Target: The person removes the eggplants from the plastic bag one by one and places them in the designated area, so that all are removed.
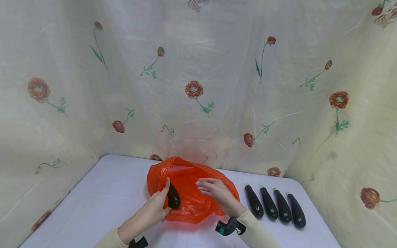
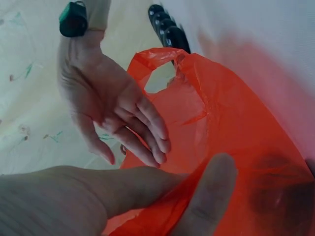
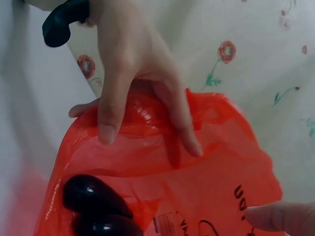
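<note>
An orange-red plastic bag (image 1: 198, 210) lies on the table with its mouth spread. My left hand (image 1: 158, 203) grips the bag's left rim, thumb on one side and fingers on the other, as the right wrist view also shows. Inside the bag are eggplants: one (image 1: 173, 199) shows in the head view, and two dark rounded ends, the upper eggplant (image 3: 93, 196) and the lower eggplant (image 3: 106, 226), in the right wrist view. Over the right part of the mouth, my right hand (image 1: 217, 191) is held with fingers extended and nothing in it.
Several more eggplants (image 1: 270, 203) lie in a row on the white table (image 1: 121, 193), right of the bag. A flower-printed sheet (image 1: 229, 103) hangs behind the table and along its sides. Both wrists wear dark camera mounts.
</note>
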